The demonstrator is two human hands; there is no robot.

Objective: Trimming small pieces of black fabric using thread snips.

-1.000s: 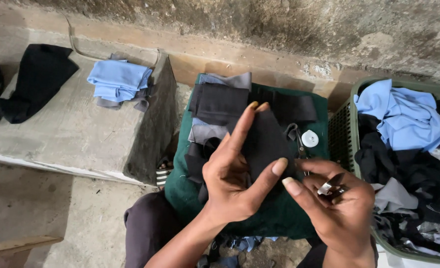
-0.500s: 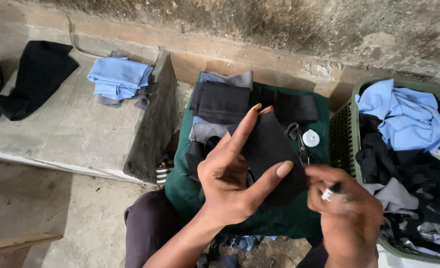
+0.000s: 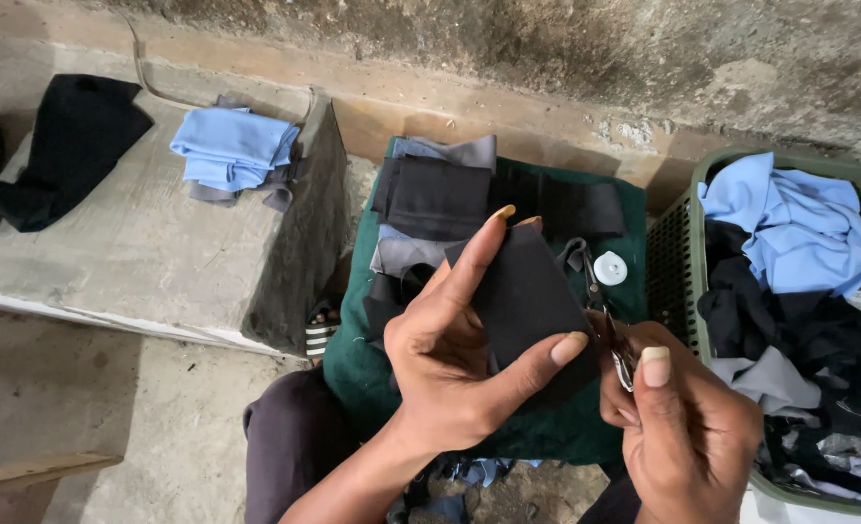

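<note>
Black cloth sits at the centre of the frame, held up in the left hand, thumb pressed on its lower right corner and fingers spread behind it. Right hand, at lower right, is closed around small scissors whose metal tip meets the cloth's right edge. Beneath both lies a green cloth carrying stacked black and grey pieces and a white spool. A green basket at the right edge is heaped with blue and dark fabric. On the concrete bench at upper left rest folded blue cloth and a black garment.
</note>
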